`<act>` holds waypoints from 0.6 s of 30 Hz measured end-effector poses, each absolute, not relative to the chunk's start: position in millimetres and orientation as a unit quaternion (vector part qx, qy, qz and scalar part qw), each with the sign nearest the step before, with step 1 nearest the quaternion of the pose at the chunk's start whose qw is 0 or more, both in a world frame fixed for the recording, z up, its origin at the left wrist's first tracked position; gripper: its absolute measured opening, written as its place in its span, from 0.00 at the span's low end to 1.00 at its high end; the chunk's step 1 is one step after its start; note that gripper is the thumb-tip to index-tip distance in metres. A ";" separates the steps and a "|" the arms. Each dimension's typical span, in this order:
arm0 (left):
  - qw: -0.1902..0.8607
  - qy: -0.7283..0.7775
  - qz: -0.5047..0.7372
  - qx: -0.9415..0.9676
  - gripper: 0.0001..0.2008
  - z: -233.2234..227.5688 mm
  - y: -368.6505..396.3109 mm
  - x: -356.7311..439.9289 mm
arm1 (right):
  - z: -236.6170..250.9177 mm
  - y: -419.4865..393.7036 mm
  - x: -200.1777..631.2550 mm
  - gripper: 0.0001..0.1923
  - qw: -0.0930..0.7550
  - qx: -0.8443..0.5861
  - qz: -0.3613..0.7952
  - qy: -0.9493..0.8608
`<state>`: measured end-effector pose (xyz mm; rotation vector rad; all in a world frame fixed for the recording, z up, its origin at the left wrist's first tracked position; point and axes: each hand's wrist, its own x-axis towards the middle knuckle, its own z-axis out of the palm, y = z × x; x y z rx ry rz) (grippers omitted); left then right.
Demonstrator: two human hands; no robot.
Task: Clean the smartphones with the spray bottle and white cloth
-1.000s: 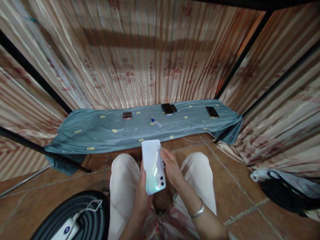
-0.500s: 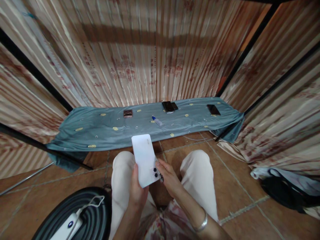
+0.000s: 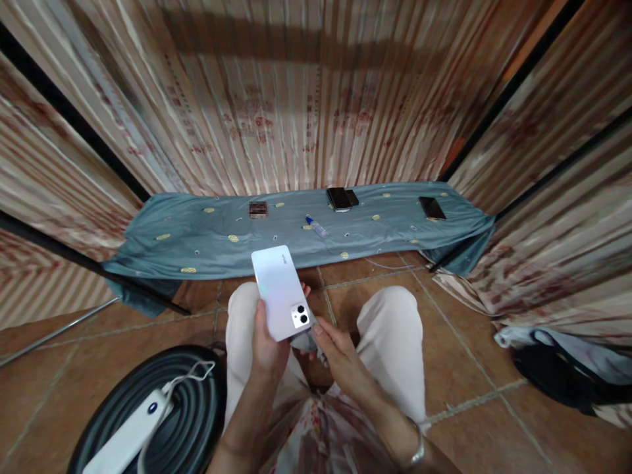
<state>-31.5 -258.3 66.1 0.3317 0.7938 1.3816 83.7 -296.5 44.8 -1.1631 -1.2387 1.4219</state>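
Note:
My left hand (image 3: 266, 345) grips a white phone (image 3: 277, 289) with its back facing up and its two camera lenses near my body. The phone tilts up over my knees. My right hand (image 3: 336, 355) sits just right of the phone's lower end, pinching a small grey cloth (image 3: 307, 341) under the phone's corner. On the teal cloth (image 3: 187, 237) ahead lie a small brown phone (image 3: 257, 209), a little bottle with a blue cap (image 3: 316, 227), a dark phone pair (image 3: 340, 198) and another dark phone (image 3: 432, 207).
Striped curtains hang on all sides behind black frame bars. A black round object (image 3: 197, 408) with a white power bank (image 3: 128, 438) and cable lies at lower left. A dark bag (image 3: 557, 378) and pale fabric lie on the tiled floor at right.
The phone has shifted left and lifted in my left hand. My right hand has slid from the phone's side down to below its lower corner.

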 end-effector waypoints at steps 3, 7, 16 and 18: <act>0.683 0.352 0.624 0.142 0.29 65.2 -256.1 -33.3 | 44.8 -305.7 92.9 0.23 0.415 -0.467 0.560 -0.544; 0.675 0.362 0.628 0.137 0.30 61.3 -256.1 -33.8 | 48.0 -313.9 112.8 0.20 0.390 -0.498 0.510 -0.583; 0.683 0.357 0.625 0.123 0.25 53.0 -264.4 -18.7 | 50.4 -289.6 109.6 0.16 0.459 -0.528 0.105 -0.706; 0.672 0.365 0.633 0.123 0.25 49.4 -265.5 -16.5 | 46.4 -285.5 102.5 0.17 0.440 -0.515 0.059 -0.733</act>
